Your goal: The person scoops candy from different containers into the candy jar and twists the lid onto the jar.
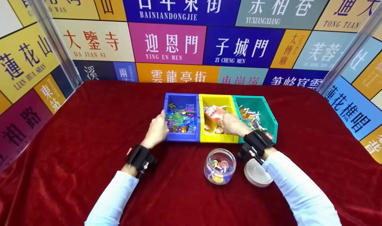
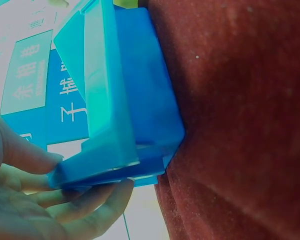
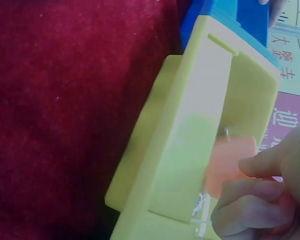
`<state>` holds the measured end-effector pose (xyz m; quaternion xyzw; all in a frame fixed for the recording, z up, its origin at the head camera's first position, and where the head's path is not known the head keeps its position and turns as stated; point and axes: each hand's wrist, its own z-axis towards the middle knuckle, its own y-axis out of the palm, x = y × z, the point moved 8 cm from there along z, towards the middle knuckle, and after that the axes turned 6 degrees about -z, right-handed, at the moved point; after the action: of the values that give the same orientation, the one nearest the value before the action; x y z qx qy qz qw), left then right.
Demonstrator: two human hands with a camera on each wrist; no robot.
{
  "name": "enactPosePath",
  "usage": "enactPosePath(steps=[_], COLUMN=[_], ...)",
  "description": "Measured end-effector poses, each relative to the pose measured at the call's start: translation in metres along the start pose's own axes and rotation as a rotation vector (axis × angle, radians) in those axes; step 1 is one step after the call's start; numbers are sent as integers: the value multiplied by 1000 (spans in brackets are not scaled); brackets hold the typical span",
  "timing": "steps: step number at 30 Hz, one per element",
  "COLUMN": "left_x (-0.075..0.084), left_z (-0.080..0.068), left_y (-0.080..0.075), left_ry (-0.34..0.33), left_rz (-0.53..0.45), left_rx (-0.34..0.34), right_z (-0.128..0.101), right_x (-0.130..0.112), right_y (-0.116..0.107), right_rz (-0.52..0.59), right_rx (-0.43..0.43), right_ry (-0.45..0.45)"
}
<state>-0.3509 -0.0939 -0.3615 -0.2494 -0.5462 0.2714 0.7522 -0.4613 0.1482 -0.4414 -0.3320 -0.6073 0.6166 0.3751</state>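
Observation:
A blue bin point(image 1: 182, 137), a yellow bin point(image 1: 216, 138) and a green bin point(image 1: 270, 114) stand side by side, each with small items inside. My left hand point(image 1: 158, 129) grips the blue bin's left rim; in the left wrist view the thumb lies on one side of that rim and the fingers curl under it. Over the yellow bin, my right hand point(image 1: 234, 125) holds a pinkish-orange scoop point(image 1: 215, 114). Wrapped candies on white sticks lie on the scoop and below it. In the right wrist view, curled fingers hide the scoop's handle point(image 3: 285, 207).
A clear open jar point(image 1: 220, 166) with colourful pieces in it stands in front of the bins. Beside it lies a round whitish lid point(image 1: 257, 172), partly under the right forearm. Dark red cloth point(image 1: 93, 125) covers the table, with sign-printed walls point(image 1: 167, 44) behind.

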Motion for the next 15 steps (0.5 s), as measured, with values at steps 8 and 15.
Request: enactPosePath(steps=[8, 15], left_x=[-3, -5], left_z=[1, 1], left_y=[0, 4], left_ry=[-32, -37], left_rz=[-21, -70], left_rx=[-20, -40], right_z=[-60, -73], right_x=[-48, -40], right_y=[-99, -110], right_rz=[274, 378], right_rx=[8, 133], right_ry=[155, 166])
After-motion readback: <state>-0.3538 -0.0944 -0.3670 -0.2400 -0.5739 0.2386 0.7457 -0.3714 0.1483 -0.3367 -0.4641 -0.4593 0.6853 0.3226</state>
